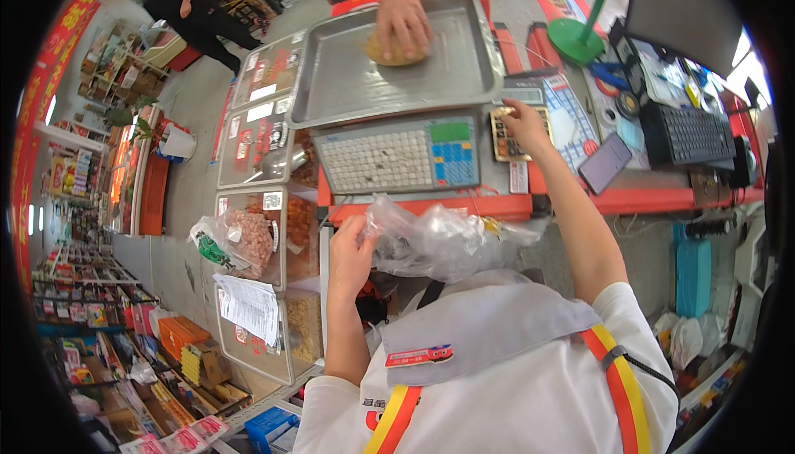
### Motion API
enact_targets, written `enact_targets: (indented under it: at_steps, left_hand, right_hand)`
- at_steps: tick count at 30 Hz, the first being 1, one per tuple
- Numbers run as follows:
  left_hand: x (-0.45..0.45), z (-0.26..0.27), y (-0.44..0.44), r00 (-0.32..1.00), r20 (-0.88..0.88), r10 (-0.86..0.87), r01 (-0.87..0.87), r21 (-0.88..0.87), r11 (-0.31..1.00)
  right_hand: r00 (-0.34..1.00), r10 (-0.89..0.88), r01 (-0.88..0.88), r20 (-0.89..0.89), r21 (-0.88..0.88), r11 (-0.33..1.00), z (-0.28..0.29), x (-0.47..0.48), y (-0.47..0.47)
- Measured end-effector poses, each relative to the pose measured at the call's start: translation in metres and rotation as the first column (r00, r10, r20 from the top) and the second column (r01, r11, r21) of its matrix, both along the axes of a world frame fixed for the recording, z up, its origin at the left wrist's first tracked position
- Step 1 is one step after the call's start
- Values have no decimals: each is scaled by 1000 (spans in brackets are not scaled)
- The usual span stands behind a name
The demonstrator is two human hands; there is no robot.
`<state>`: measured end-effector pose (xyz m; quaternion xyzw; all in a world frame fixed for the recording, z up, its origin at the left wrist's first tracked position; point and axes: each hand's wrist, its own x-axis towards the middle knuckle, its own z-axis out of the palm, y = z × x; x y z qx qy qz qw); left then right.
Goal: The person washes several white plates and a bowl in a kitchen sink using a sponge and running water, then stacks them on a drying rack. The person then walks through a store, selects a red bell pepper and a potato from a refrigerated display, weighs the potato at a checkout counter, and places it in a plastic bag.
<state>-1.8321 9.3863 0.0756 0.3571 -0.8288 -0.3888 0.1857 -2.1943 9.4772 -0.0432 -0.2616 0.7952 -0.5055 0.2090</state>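
My left hand (353,255) pinches the edge of a clear plastic bag (459,243), which hangs along the counter's near edge. My right hand (526,126) has its fingers on the keys of a gold calculator (502,144); it holds nothing that I can see. A scale's keypad (379,159) lies between my hands, with a large metal tray (335,90) just beyond it. Another person's hand (402,25) rests on a round yellowish item (380,53) in the tray.
Lidded clear bins (251,156) line the left, one with a bag of pinkish nuts (253,241) and papers (248,305) on top. Right are a smartphone (605,163), a keyboard (689,134), a monitor (680,6) and a green stand (574,41). A person (186,3) stands far left.
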Motion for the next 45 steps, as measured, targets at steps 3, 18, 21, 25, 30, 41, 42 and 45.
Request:
enact_targets:
  at_steps: [3, 18, 21, 25, 30, 41, 42, 45]
  left_hand:
    - [18, 1, -6, 996, -36, 83, -83, 13, 996]
    - [10, -9, -25, 883, -426, 199, -85, 271, 959]
    - [0, -19, -31, 735, -627, 259, 49, 430, 901]
    - [-10, -40, -44, 500, -797, 340, 333, 539, 774]
    - [-20, -35, -57, 502, -771, 392, 298, 580, 758]
    - [-3, -45, -82, 309, -763, 568, 561, 629, 539]
    - [-1, -45, -84, 296, -764, 573, 571, 623, 535]
    - [2, -57, -92, 323, -805, 498, 640, 573, 512]
  right_hand:
    - [999, 33, -34, -11, -7, 999, 5, 6, -11]
    - [971, 142, -149, 190, 25, 988, 74, 55, 15]
    - [737, 239, 17, 632, -371, 929, 142, 101, 8]
    - [463, 593, -222, 658, -562, 797, 177, 123, -23]
    - [471, 509, -531, 721, -229, 816, 192, 150, -75]
    - [856, 432, -506, 286, 288, 813, 217, 129, -117]
    - [907, 383, -417, 178, 230, 879, 218, 118, -120]
    - [849, 274, -173, -452, 253, 952, 223, 84, -150]
